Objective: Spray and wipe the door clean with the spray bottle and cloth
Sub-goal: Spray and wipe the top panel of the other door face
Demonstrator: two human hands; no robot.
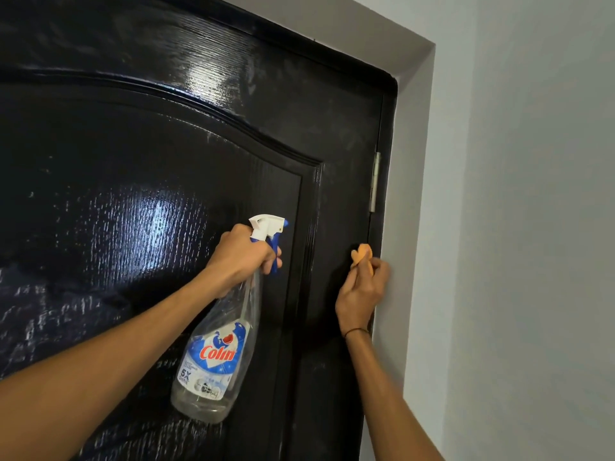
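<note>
A glossy black door (139,201) with a raised arched panel fills the left of the view; its surface shows wet streaks and reflections. My left hand (243,257) grips the neck of a clear spray bottle (216,354) with a white and blue trigger head, nozzle aimed right toward the door's hinge side. My right hand (362,294) holds a bunched orange cloth (362,254) against the door's right edge, below the hinge.
A metal hinge (375,181) sits on the door's right edge above the cloth. The black door frame (387,134) meets a grey-white wall reveal (409,227), and a plain wall (532,227) stretches to the right.
</note>
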